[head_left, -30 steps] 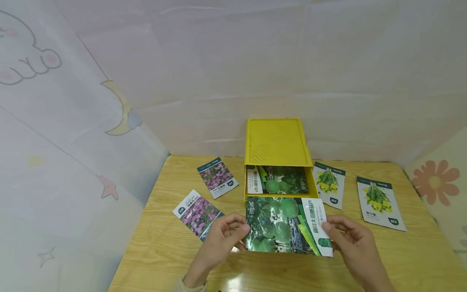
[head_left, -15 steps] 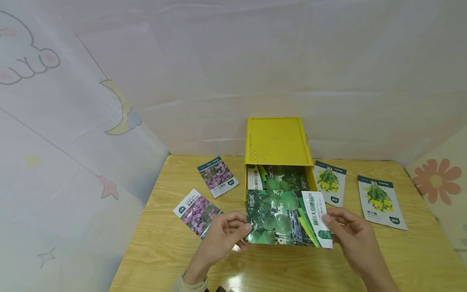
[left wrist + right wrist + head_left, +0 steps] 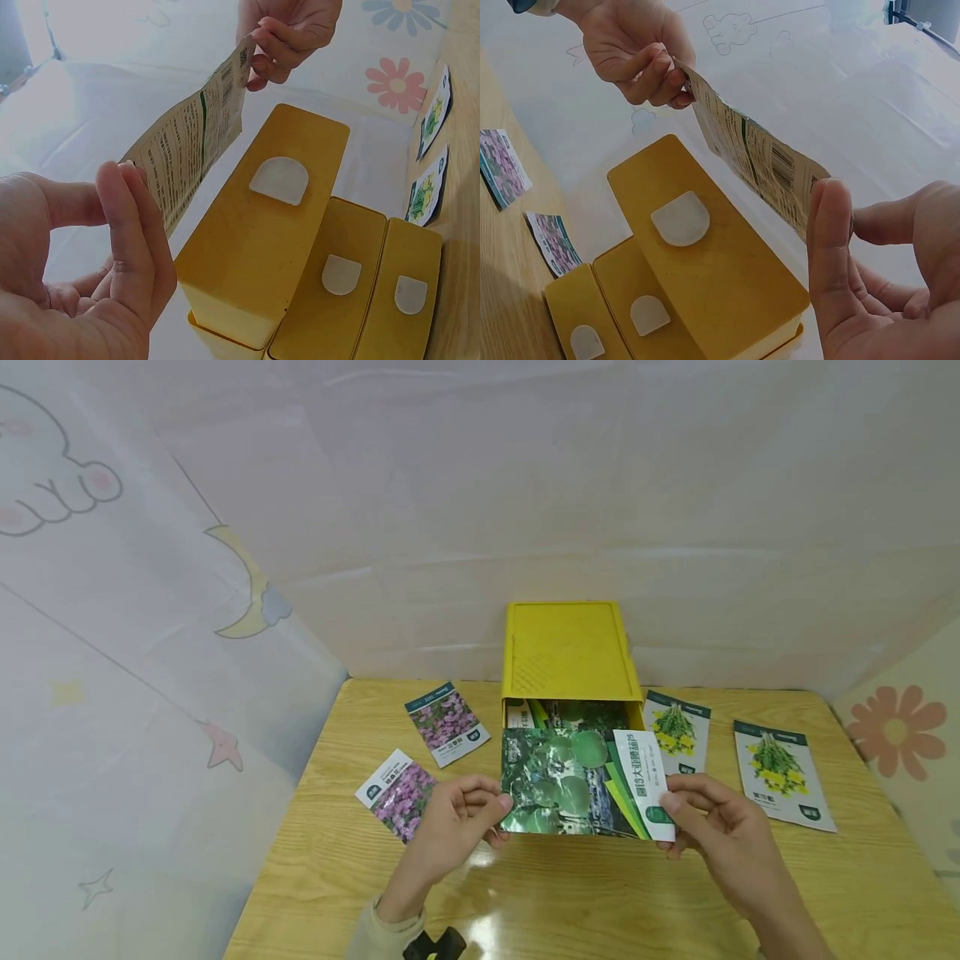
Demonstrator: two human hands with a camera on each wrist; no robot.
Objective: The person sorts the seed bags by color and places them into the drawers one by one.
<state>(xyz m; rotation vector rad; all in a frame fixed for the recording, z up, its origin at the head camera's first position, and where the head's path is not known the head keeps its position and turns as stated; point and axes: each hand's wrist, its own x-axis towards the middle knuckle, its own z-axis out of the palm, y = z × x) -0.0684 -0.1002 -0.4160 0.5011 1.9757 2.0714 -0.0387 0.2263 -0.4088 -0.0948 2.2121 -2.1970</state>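
My left hand [image 3: 450, 831] and right hand [image 3: 727, 843] pinch the two short ends of a green and white seed packet [image 3: 558, 781], picturing round green gourds. The packet lies sideways with its picture up. It hangs over the open front of a yellow drawer box [image 3: 570, 647]. Inside the pulled-out drawer [image 3: 277, 195], a similar gourd packet [image 3: 592, 714] shows only in part. Both wrist views show the held packet's printed back, and thumb and fingers grip it at each end.
On the wooden table [image 3: 570, 910], two purple-flower packets [image 3: 450, 722] lie left of the box. Two yellow-flower packets [image 3: 780, 777] lie to its right. Two shut drawers [image 3: 341, 277] with white tabs sit below the pulled-out one. A cloth-covered wall [image 3: 480, 527] stands behind.
Both hands have carried the gourd packet away from me towards the yellow box, and it now covers more of the drawer and its packet. The table packets have not moved.
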